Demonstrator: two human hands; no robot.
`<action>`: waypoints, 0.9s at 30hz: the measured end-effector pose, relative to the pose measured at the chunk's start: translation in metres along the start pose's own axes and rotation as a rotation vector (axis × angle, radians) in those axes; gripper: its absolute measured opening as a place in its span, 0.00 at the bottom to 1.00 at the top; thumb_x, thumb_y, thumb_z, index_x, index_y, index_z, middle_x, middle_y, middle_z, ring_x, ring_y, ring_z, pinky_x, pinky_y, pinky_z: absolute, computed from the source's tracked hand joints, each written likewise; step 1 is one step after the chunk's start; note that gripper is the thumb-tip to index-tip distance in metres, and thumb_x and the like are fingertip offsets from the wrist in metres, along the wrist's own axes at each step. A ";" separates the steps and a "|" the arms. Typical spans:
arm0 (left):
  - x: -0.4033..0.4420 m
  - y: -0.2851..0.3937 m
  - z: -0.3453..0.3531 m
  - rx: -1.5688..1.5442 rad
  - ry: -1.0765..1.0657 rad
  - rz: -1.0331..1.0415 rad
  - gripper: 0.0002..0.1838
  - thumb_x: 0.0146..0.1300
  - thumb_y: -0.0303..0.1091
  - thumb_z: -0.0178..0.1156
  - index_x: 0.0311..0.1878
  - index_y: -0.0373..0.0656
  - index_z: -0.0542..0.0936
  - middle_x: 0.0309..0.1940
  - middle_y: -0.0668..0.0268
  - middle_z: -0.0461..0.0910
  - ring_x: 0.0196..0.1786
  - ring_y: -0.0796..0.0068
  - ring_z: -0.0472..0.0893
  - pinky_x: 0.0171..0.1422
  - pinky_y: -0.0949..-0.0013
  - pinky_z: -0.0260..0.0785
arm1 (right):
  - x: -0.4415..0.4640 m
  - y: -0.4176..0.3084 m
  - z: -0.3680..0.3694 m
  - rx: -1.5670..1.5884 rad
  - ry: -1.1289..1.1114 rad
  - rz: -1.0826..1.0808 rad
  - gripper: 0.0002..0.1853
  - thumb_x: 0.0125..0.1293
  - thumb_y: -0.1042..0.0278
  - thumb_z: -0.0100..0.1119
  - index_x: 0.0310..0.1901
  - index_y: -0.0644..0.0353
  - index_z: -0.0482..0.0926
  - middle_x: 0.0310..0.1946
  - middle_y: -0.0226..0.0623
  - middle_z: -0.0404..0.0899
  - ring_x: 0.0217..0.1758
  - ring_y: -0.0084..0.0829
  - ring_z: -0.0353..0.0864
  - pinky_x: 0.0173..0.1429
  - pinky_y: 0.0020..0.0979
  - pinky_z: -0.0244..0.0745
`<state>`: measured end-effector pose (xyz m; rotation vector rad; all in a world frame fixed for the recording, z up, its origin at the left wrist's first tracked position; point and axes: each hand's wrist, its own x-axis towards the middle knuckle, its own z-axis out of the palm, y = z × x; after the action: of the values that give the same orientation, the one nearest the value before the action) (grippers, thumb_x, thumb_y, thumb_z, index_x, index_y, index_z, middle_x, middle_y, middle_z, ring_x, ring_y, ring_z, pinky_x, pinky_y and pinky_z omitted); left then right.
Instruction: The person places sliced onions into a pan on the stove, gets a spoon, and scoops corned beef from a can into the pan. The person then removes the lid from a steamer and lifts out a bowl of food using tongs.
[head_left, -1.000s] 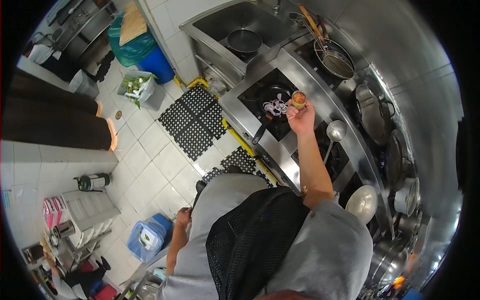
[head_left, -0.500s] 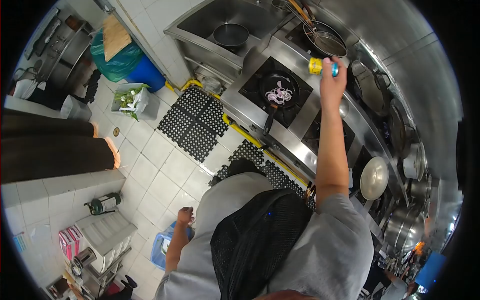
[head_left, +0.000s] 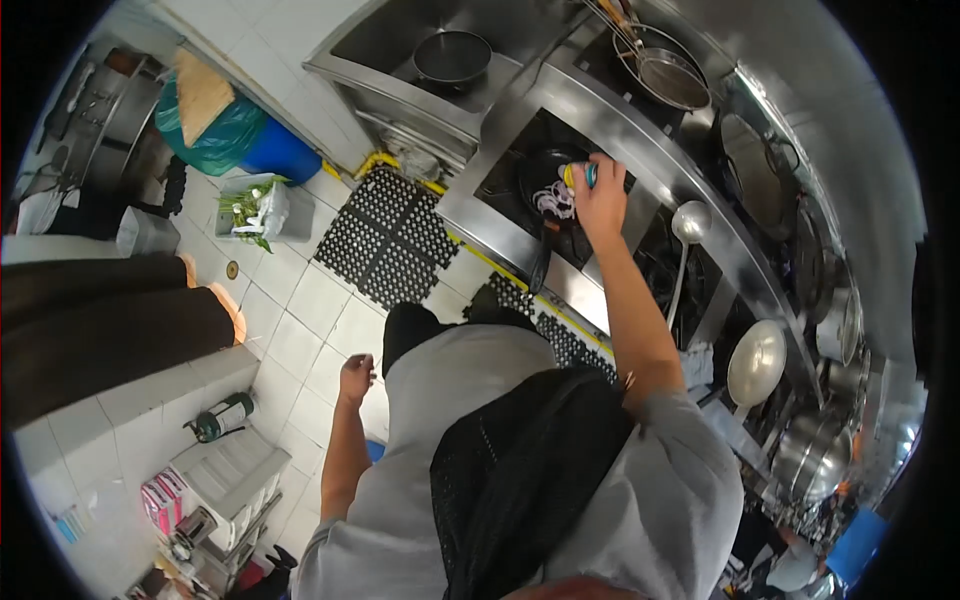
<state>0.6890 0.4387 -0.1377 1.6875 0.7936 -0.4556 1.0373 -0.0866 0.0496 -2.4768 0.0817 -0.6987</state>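
Partly hidden — tin in right hand, onions half covered.

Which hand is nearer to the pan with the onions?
Right: the right hand holds a can at the pan's right side; the left hand hangs well away, by the person's left side.

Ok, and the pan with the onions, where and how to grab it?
I'd grip the outer half of the pan's black handle, coming from the stove's front side, fingers wrapped around: it is long and narrow, points out to the front edge, and lies clear of the onions.
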 end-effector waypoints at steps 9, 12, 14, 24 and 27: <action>0.055 0.002 -0.029 0.506 -0.208 -0.011 0.19 0.79 0.43 0.66 0.60 0.35 0.85 0.38 0.59 0.89 0.32 0.71 0.87 0.31 0.67 0.76 | -0.013 0.010 0.031 0.014 -0.109 0.141 0.18 0.72 0.53 0.73 0.58 0.49 0.85 0.55 0.45 0.80 0.54 0.57 0.87 0.56 0.49 0.85; 0.086 0.026 -0.049 0.437 -0.189 -0.214 0.18 0.78 0.42 0.67 0.58 0.36 0.85 0.36 0.61 0.88 0.29 0.70 0.86 0.29 0.64 0.76 | -0.004 -0.015 0.017 0.026 0.131 0.104 0.19 0.72 0.53 0.72 0.57 0.55 0.85 0.55 0.45 0.81 0.53 0.55 0.88 0.55 0.49 0.85; 0.086 0.037 -0.074 0.338 -0.193 -0.040 0.18 0.78 0.43 0.67 0.58 0.36 0.84 0.36 0.61 0.87 0.28 0.71 0.85 0.27 0.64 0.75 | 0.007 -0.041 -0.016 0.030 0.103 0.159 0.20 0.72 0.53 0.73 0.57 0.58 0.86 0.53 0.46 0.82 0.52 0.53 0.88 0.54 0.48 0.84; 0.166 0.135 -0.083 0.481 -0.231 -0.123 0.18 0.78 0.42 0.65 0.56 0.34 0.85 0.33 0.63 0.86 0.28 0.72 0.84 0.29 0.67 0.75 | -0.009 -0.031 0.025 -0.014 0.244 0.250 0.14 0.68 0.62 0.77 0.50 0.57 0.87 0.46 0.45 0.82 0.45 0.50 0.86 0.50 0.45 0.81; 0.178 0.148 -0.083 0.329 -0.248 0.032 0.19 0.78 0.42 0.66 0.56 0.32 0.85 0.33 0.61 0.87 0.29 0.74 0.85 0.30 0.69 0.75 | 0.001 -0.054 -0.011 -0.043 0.298 0.291 0.16 0.69 0.56 0.76 0.52 0.55 0.87 0.47 0.45 0.82 0.47 0.54 0.88 0.51 0.49 0.82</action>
<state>0.9092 0.5483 -0.1316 1.8953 0.5283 -0.7899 1.0283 -0.0470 0.0864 -2.3154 0.5609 -0.9361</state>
